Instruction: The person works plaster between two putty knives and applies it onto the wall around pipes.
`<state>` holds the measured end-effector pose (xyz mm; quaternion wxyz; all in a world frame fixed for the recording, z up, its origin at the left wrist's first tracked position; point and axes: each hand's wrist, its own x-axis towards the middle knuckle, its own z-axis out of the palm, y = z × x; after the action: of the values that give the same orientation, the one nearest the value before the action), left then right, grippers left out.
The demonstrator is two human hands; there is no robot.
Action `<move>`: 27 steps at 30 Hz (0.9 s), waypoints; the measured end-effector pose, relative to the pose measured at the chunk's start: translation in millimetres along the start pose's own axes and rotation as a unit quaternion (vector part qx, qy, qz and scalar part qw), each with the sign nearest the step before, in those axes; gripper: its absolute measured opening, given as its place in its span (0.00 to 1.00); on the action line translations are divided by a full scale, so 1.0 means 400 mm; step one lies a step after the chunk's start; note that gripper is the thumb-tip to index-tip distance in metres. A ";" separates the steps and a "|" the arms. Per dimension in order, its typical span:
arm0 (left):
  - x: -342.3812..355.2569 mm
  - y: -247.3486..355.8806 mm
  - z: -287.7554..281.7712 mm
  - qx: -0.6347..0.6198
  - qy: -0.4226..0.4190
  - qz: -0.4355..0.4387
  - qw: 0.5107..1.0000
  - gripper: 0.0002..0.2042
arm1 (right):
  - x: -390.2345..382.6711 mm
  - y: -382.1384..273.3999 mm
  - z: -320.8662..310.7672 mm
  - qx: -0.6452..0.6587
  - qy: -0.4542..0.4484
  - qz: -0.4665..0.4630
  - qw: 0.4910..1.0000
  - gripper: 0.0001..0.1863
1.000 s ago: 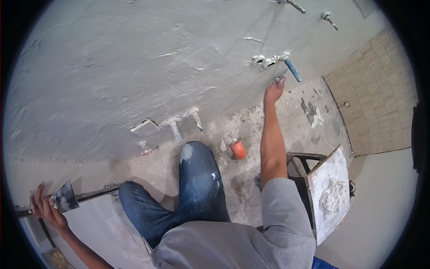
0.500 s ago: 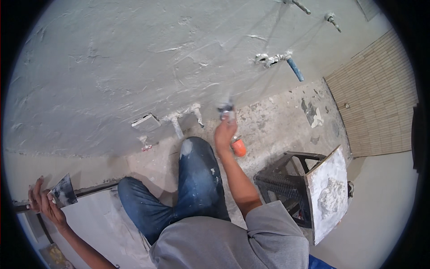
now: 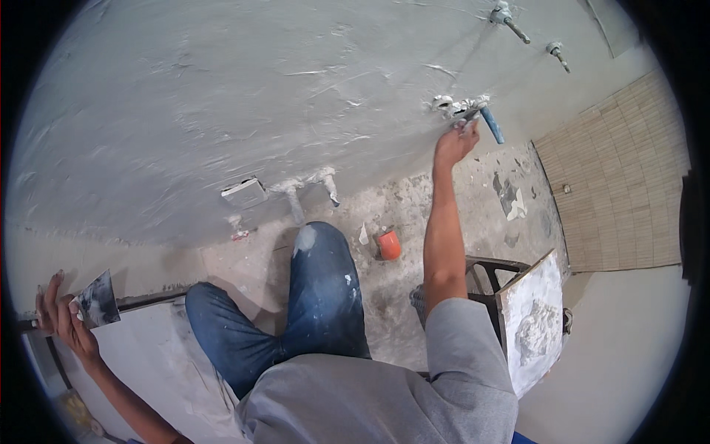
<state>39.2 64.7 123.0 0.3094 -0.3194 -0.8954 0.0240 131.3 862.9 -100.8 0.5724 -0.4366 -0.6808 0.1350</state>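
Out at the left, my left hand (image 3: 68,325) has a putty knife (image 3: 99,299) with a broad, smeared blade pinched by the thumb, while other fingers spread upward. My right arm reaches far forward, and my right hand (image 3: 457,144) is closed on a second putty knife (image 3: 467,116), mostly hidden by the fingers. Its blade is at the plastered grey wall (image 3: 281,96), beside a white-caked pipe opening (image 3: 442,103) and a blue pipe stub (image 3: 491,126). Whether the blade touches the wall, I cannot tell.
To my right, a white-smeared board (image 3: 529,355) carrying a heap of putty (image 3: 540,331) leans by a dark plastic stool (image 3: 484,277). An orange cup-like piece (image 3: 389,245) lies on the stained floor (image 3: 414,196). Putty-covered pipe stubs (image 3: 294,206) and a wall box (image 3: 244,194) protrude ahead.
My right hand with its putty knife has moved up and right, from low on the wall to the blue pipe. The left hand stays nearly in place.
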 end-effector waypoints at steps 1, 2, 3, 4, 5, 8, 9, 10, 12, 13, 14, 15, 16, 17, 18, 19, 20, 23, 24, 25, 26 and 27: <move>-0.001 0.000 -0.011 0.001 -0.004 0.004 1.000 0.22 | -0.063 -0.032 0.001 0.038 -0.028 0.010 0.999 0.25; -0.001 0.000 -0.016 -0.001 -0.005 0.009 1.000 0.22 | -0.110 -0.055 -0.012 0.074 -0.053 0.019 0.996 0.25; -0.002 -0.001 -0.016 -0.001 -0.003 0.008 1.000 0.22 | -0.151 -0.058 -0.034 0.074 -0.080 -0.003 0.994 0.24; -0.005 -0.002 -0.014 0.020 0.003 0.013 1.000 0.22 | -0.188 -0.046 -0.063 0.072 -0.106 -0.024 0.991 0.24; -0.008 -0.005 -0.013 0.042 0.010 0.018 0.999 0.22 | -0.207 -0.030 -0.094 0.073 -0.104 -0.025 0.992 0.24; -0.012 -0.008 -0.004 -0.031 -0.007 -0.007 0.999 0.22 | -0.186 0.014 -0.145 0.136 -0.119 0.051 0.982 0.23; -0.014 -0.004 -0.007 -0.031 -0.006 -0.007 0.999 0.22 | -0.151 0.023 -0.154 0.120 -0.089 0.070 0.986 0.23; -0.013 0.003 -0.011 -0.016 0.000 -0.005 1.000 0.21 | -0.111 0.035 -0.163 0.104 -0.057 0.088 0.989 0.23; -0.011 0.007 -0.014 -0.001 0.007 -0.002 1.000 0.21 | -0.009 0.055 -0.137 0.116 -0.025 0.022 0.993 0.23; -0.011 0.006 -0.015 -0.001 0.011 -0.002 1.000 0.21 | 0.046 0.074 -0.119 0.103 -0.013 0.011 0.994 0.23; -0.011 0.006 -0.015 -0.001 0.014 -0.002 1.000 0.20 | 0.092 0.091 -0.099 0.090 -0.002 0.000 0.996 0.23; -0.006 0.009 -0.010 -0.006 0.015 0.000 1.000 0.20 | 0.128 0.110 -0.080 0.087 0.001 -0.002 0.996 0.23; 0.001 0.011 -0.003 -0.012 0.011 0.009 1.000 0.20 | 0.156 0.121 -0.062 0.186 0.008 -0.052 0.981 0.24; 0.004 0.012 0.005 -0.020 0.007 0.018 1.000 0.20 | 0.175 0.137 -0.061 0.282 0.014 -0.103 0.954 0.24; -0.006 0.001 0.003 -0.012 0.002 0.016 1.000 0.20 | 0.144 0.127 -0.045 0.287 0.009 -0.098 0.953 0.24; -0.020 -0.015 0.004 -0.023 -0.003 -0.002 1.000 0.20 | 0.105 0.103 -0.032 0.152 -0.005 -0.123 0.981 0.25; -0.035 -0.029 -0.001 -0.034 -0.007 -0.019 0.999 0.21 | 0.073 0.079 -0.021 0.014 -0.019 -0.148 0.989 0.25; -0.026 -0.031 -0.007 0.007 -0.026 0.007 1.000 0.22 | 0.003 0.078 -0.027 0.009 -0.058 -0.113 0.992 0.29; -0.023 -0.023 -0.004 0.008 -0.028 0.005 1.000 0.22 | -0.026 0.066 -0.026 0.001 -0.072 -0.119 0.990 0.30; -0.018 -0.008 0.010 -0.038 0.001 -0.013 0.999 0.21 | -0.052 0.062 -0.027 0.027 -0.043 -0.158 0.986 0.31; -0.016 0.001 0.020 -0.084 0.030 -0.031 0.996 0.22 | -0.079 0.059 -0.031 0.025 -0.044 -0.158 0.986 0.31; -0.021 -0.005 0.012 -0.080 0.026 -0.034 0.996 0.22 | -0.126 0.037 -0.036 0.021 -0.078 -0.159 0.984 0.31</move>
<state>40.3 58.8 115.1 0.3067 -0.3133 -0.8963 -0.0660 148.8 829.5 -139.7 0.5403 -0.2992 -0.7813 0.0901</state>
